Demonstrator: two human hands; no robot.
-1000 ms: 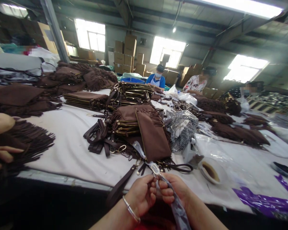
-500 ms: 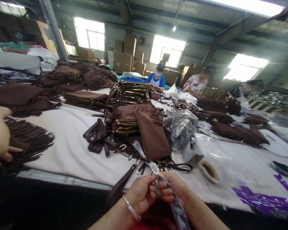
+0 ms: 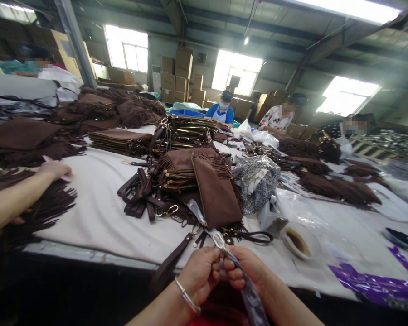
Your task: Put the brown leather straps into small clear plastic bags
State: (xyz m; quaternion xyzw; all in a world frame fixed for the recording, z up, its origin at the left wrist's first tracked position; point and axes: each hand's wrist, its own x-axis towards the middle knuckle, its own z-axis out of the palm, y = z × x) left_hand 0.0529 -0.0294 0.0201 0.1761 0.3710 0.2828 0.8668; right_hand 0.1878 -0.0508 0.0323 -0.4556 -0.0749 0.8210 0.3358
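At the table's front edge, my left hand (image 3: 200, 272) pinches the near end of a metal clasp (image 3: 219, 240), a bracelet round its wrist. Against it, my right hand (image 3: 246, 268) is closed round a dark strap in clear plastic (image 3: 250, 296), which hangs down towards my lap. More plastic-wrapped strap (image 3: 197, 213) runs from the clasp up beside a brown pouch (image 3: 217, 194). That pouch leans on a stack of brown fringed pouches (image 3: 177, 179) with gold zips. A loose brown wrist strap (image 3: 173, 261) droops over the edge left of my hands.
Dark straps (image 3: 139, 192) lie bunched left of the stack. To the right are a tape roll (image 3: 297, 242), a speckled plastic bag (image 3: 256, 181) and purple plastic (image 3: 374, 283). A co-worker's arm (image 3: 23, 194) reaches in from the left over fringed pouches; other people work across the table.
The co-worker's hand at the left has reached farther over the table and now holds something thin and pale. My hands and the clasp have hardly moved.
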